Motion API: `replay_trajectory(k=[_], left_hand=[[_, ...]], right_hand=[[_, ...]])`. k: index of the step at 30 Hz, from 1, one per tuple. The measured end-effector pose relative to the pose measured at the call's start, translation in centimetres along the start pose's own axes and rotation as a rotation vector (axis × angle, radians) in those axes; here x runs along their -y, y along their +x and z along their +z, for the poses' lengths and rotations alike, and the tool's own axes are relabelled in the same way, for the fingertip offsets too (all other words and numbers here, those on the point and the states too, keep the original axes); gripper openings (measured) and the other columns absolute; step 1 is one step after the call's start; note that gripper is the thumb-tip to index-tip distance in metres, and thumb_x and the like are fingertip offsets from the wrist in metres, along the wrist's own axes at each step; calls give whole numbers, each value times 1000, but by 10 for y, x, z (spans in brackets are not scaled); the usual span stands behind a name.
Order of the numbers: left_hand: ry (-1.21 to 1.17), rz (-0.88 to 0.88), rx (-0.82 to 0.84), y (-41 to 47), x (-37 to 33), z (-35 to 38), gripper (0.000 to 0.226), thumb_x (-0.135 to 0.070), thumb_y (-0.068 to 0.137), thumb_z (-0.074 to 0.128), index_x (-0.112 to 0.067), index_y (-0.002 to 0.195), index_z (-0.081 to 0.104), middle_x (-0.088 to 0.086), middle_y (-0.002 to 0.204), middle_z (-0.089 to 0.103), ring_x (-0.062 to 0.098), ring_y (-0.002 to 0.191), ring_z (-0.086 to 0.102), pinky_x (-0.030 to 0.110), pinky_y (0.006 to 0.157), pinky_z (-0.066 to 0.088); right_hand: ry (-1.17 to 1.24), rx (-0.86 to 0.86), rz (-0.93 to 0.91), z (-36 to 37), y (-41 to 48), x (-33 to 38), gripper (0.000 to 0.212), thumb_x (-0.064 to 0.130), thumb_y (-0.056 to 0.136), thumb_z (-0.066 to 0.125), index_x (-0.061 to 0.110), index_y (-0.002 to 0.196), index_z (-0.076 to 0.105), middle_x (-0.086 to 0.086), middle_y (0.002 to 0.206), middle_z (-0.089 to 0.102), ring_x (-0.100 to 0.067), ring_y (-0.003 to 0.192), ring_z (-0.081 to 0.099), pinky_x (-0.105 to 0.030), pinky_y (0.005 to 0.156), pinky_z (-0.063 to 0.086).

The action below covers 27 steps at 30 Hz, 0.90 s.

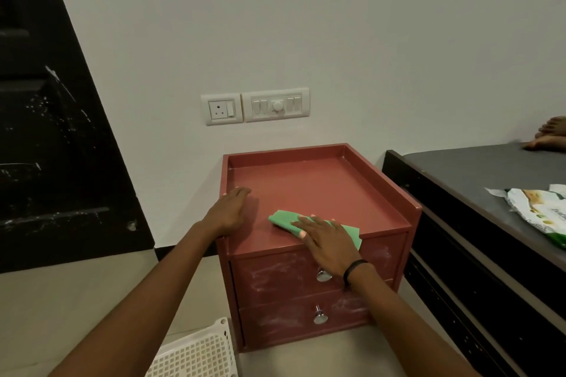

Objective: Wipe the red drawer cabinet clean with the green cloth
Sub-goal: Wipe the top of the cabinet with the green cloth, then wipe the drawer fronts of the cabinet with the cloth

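Note:
The red drawer cabinet point(309, 184) stands on the floor against the white wall, with a raised rim around its top and two drawers with metal knobs. Whitish smears cover both drawer fronts. The green cloth point(283, 219) lies flat near the front edge of the top. My right hand point(326, 240) presses down on the cloth with fingers spread, covering its middle. My left hand point(229, 208) rests flat on the top's left edge, fingers together, holding nothing.
A white plastic basket point(196, 352) sits on the floor at the lower left of the cabinet. A dark bed frame with a grey mattress point(477, 174) stands to the right, with a plastic packet point(539, 211) and another person's feet point(548, 135) on it. A dark door point(55, 147) is on the left.

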State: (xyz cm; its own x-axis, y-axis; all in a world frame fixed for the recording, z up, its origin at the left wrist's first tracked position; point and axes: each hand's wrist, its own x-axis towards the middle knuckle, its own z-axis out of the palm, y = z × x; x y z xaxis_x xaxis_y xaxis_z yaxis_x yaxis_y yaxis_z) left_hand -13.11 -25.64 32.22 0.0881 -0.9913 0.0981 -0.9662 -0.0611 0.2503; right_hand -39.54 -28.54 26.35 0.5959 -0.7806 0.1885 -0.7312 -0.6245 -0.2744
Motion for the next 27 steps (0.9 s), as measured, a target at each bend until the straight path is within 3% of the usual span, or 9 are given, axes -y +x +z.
replay_trajectory(k=[4, 9, 14, 17, 22, 27], left_hand=[[-71, 45, 21, 2, 8, 3, 65, 5, 88, 54, -17, 146, 36, 8, 156, 34, 31, 136, 43, 45, 109, 42], [-68, 91, 23, 2, 14, 5, 54, 4, 88, 52, -15, 138, 44, 9, 148, 42, 29, 128, 48, 43, 104, 44], [-84, 92, -26, 0, 15, 10, 48, 6, 91, 49, -15, 134, 46, 8, 148, 42, 26, 125, 49, 37, 101, 45], [-106, 76, -55, -2, 14, 13, 48, -3, 92, 60, -16, 135, 44, 8, 148, 43, 26, 125, 49, 35, 100, 45], [-99, 58, -119, -8, 9, 16, 62, -20, 88, 72, -15, 142, 42, 6, 152, 41, 27, 132, 48, 43, 105, 45], [25, 32, -123, -15, -4, 8, 56, -15, 91, 65, -16, 142, 44, 4, 149, 46, 26, 129, 52, 43, 98, 49]], right_hand=[[14, -150, -2, 13, -10, 3, 45, 47, 105, 20, 41, 146, 40, 16, 156, 37, -9, 148, 26, -40, 121, 11], [10, -168, -15, 12, -12, 5, 63, 58, 97, 6, 39, 145, 42, 14, 154, 40, -12, 147, 29, -43, 120, 16], [-23, -227, -21, 19, -9, 8, 48, 47, 104, 19, 37, 142, 46, 13, 150, 46, -14, 143, 37, -44, 117, 23], [-20, -286, -29, 28, -4, 12, 41, 41, 106, 27, 36, 140, 49, 13, 148, 49, -14, 141, 39, -44, 116, 25], [-31, -374, -15, 44, -4, 18, 43, 40, 105, 25, 35, 140, 50, 13, 146, 52, -12, 139, 41, -43, 116, 25], [-22, -351, 21, 40, -2, 23, 44, 39, 106, 24, 33, 142, 48, 12, 147, 51, -14, 141, 39, -44, 118, 24]])
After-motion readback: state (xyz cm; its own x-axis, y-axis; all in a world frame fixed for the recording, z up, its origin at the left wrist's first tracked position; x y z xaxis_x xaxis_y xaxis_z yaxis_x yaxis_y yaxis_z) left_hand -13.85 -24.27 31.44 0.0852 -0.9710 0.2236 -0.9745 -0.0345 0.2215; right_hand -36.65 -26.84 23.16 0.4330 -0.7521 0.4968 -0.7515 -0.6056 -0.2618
